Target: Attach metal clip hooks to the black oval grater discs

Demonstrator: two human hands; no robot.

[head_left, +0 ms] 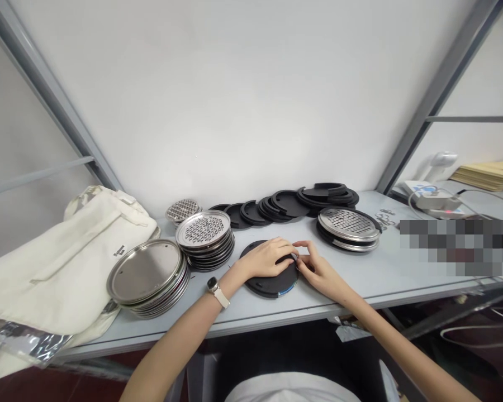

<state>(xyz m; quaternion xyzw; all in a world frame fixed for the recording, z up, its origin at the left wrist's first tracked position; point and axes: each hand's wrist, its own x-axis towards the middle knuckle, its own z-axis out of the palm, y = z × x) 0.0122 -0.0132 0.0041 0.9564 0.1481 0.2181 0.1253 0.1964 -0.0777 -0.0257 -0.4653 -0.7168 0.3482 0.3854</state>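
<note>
A black round disc (262,286) lies flat near the front edge of the table, with a blue strip (288,288) along its lower right rim. Over its upper part rests my left hand (270,258), fingers bent toward the right rim and thumb pressed against it. My right hand (318,271) meets it at that rim, thumb and forefinger pinched together. Whatever small thing sits between those fingertips is too hidden to name. To the right stands a stack topped by a slotted metal grater plate (349,223) in a black ring.
Stacks of grater plates (203,229) and smooth metal discs (146,271) stand left, beside a cream cloth bag (67,251). Black rings (291,204) line the wall. Small metal pieces (385,216), a white device (427,195) with cables and yellow sheets (488,176) are right.
</note>
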